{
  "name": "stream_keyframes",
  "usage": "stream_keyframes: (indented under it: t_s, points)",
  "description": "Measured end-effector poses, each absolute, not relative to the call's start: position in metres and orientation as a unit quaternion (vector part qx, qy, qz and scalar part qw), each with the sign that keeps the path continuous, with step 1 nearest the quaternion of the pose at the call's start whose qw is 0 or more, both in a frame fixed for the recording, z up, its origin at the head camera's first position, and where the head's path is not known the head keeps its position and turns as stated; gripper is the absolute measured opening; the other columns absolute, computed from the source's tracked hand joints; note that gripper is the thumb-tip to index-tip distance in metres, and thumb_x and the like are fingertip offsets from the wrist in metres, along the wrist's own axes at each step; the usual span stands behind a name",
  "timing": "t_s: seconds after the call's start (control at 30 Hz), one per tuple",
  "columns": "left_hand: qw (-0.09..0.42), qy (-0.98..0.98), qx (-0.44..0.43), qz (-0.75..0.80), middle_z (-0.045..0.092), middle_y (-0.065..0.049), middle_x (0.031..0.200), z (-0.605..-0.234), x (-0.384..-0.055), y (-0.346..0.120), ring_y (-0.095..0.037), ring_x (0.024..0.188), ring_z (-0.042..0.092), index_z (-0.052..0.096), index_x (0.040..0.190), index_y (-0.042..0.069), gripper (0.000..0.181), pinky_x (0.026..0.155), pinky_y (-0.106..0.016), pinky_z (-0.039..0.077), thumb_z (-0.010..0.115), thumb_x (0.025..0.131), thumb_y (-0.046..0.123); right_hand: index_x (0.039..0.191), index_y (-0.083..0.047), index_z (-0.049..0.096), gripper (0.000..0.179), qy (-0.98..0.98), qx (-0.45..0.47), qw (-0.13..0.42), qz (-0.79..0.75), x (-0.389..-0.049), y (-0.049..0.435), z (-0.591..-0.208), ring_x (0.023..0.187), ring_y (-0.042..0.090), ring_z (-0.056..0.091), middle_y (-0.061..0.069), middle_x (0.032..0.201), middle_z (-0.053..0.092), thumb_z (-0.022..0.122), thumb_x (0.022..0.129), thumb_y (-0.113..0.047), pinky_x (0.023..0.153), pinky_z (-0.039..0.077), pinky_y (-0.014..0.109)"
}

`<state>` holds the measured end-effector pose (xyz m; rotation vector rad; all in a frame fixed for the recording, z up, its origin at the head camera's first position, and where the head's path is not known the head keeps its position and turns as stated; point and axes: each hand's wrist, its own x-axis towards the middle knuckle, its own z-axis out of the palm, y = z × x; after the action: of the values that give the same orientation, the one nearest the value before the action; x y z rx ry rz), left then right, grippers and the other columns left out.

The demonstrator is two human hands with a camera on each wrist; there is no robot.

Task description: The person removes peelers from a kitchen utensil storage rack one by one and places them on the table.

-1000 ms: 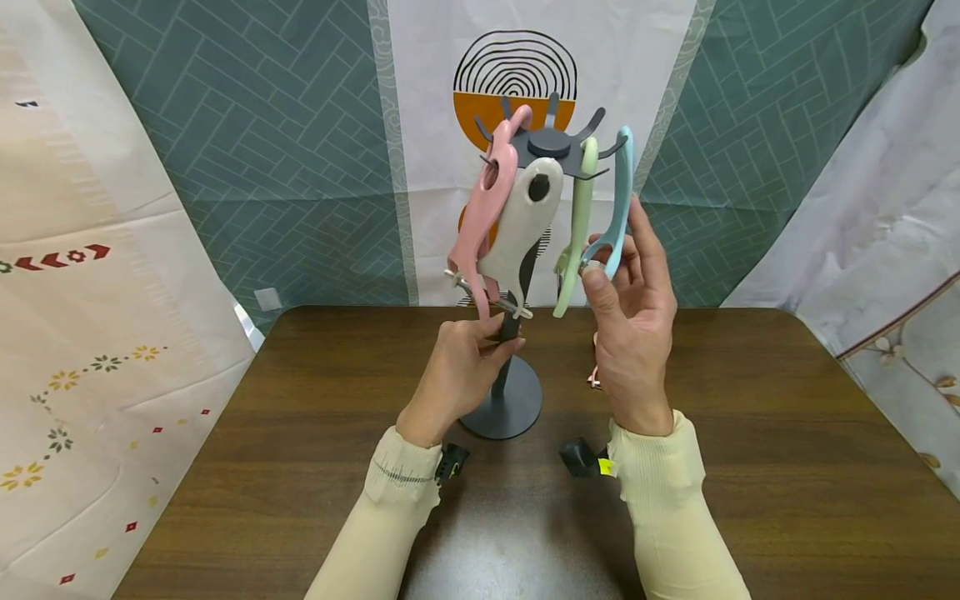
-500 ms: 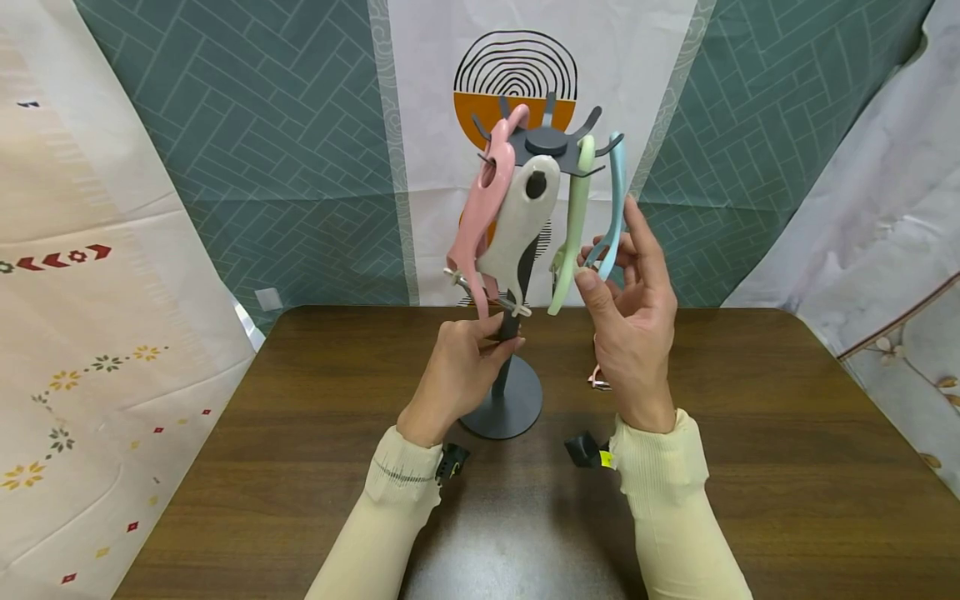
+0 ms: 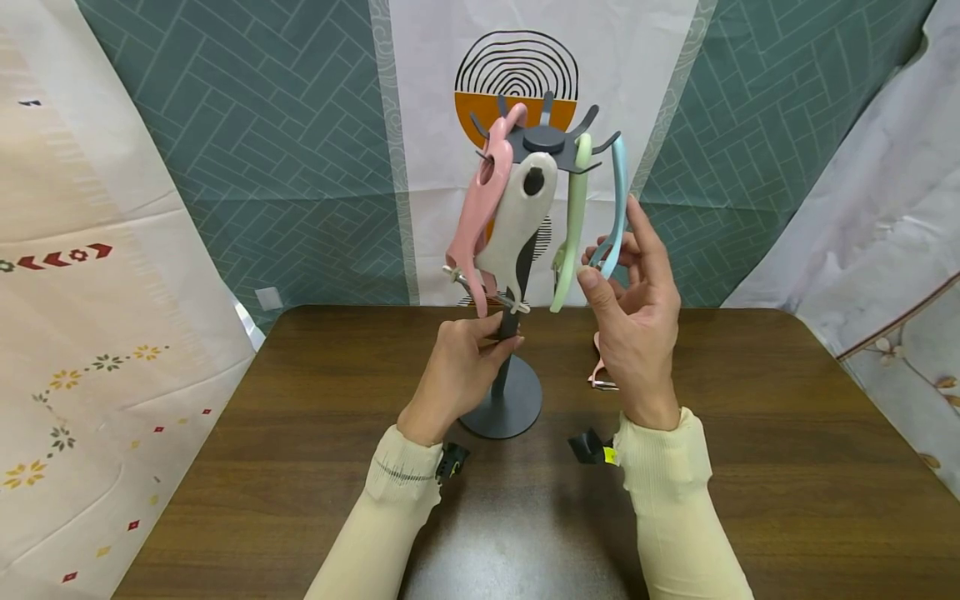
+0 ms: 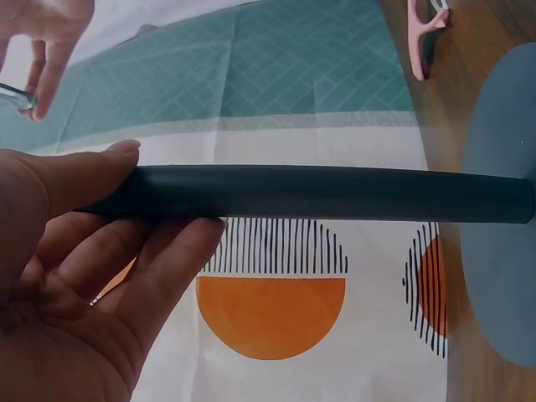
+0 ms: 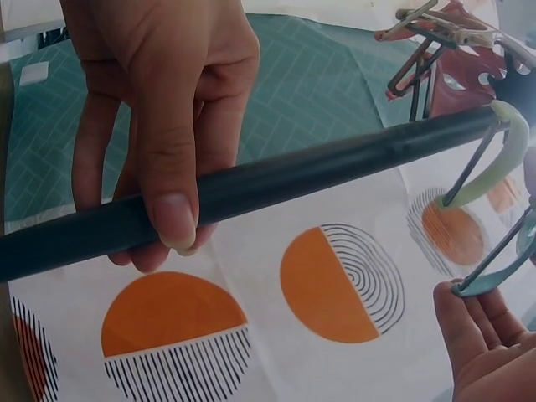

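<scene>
My left hand (image 3: 457, 367) grips the pole (image 4: 335, 193) of a dark grey hook stand just below the hanging tools. With thumb and fingers, my right hand (image 3: 637, 337) pinches the lower blade end of a light blue Y-shaped peeler (image 3: 619, 200). The peeler's top end meets the tip of a right-hand hook (image 3: 606, 145). Beside it hangs a green peeler (image 3: 577, 200), seen edge-on. White (image 3: 517, 221) and pink (image 3: 480, 208) peelers hang at the front and left, overlapping each other. In the right wrist view, the blue peeler's blade (image 5: 494, 261) reaches my right fingertips.
Another pink peeler (image 3: 597, 379) lies on the brown table (image 3: 337, 367), partly behind my right hand. The stand's round base (image 3: 521, 408) rests on the tabletop. Several bare hooks (image 3: 548, 108) stick out at the stand's back. Patterned cloths (image 3: 300, 125) hang behind and beside the table.
The blue peeler's top has shifted slightly left and down, and the stand's top has edged left. My right hand has moved slightly right, exposing more of the pink peeler on the table.
</scene>
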<state>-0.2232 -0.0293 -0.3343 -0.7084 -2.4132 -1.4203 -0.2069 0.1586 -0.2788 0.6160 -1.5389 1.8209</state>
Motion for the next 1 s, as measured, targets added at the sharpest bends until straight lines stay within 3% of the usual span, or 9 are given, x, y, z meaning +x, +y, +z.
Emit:
stream_keyframes:
  t_s: [0.37,1.0]
  points:
    - [0.120,-0.826,-0.237,-0.497,0.080,-0.006,0.100,-0.3327,-0.2224,-0.0285,-0.015,0.093,0.077,0.077,0.106,0.009,0.012,0.080,-0.031,0.062,0.073,0.094,0.008,0.153,-0.016,0.048,0.065,-0.612,0.232,0.330,0.681,-0.2085,0.1637,-0.2796,0.106,0.028,0.055,0.014,0.115,0.056,0.070,0.094,0.000,0.092,0.055,0.025]
    - [0.120,-0.830,-0.236,-0.491,0.080,-0.007,0.101,-0.3321,-0.2230,-0.0296,-0.015,0.093,0.077,0.077,0.106,0.006,0.012,0.081,-0.030,0.062,0.072,0.095,0.010,0.152,-0.018,0.049,0.066,-0.634,0.211,0.316,0.674,-0.2093,0.1674,-0.2782,0.106,0.026,0.055,0.010,0.112,0.057,0.073,0.092,-0.004,0.090,0.055,0.023]
